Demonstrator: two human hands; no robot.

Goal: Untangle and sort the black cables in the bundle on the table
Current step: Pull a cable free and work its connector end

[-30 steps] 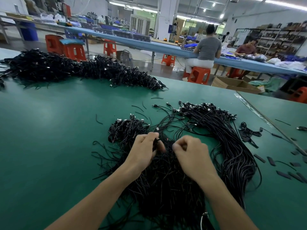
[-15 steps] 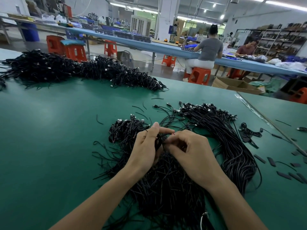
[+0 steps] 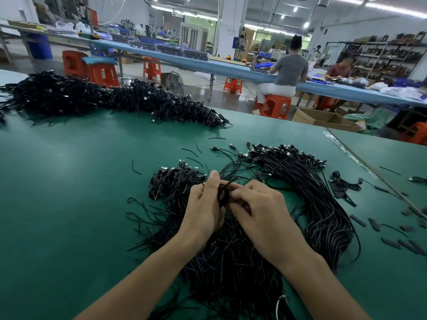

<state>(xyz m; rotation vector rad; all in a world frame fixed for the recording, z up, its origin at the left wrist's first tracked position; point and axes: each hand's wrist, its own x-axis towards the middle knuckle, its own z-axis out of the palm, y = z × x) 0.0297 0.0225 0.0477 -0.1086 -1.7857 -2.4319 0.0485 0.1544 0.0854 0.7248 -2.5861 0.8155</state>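
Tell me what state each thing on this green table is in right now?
left-hand grip, holds a black cable loop
right-hand grip, fingers curled, pinching the same loop
tangled bundle, messy, under both hands
combed bundle, strands lying parallel, plugs together at the far end
far heap, piled, untouched
coiled cable, lying loose at the right
green table, strewn with short black offcuts

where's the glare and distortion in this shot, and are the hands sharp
Head view: ceiling lights blow out top right; pale sheen on the green table at left; wide-angle bends the blue bench; left hand, right hand and the cable loop they pinch are sharp.
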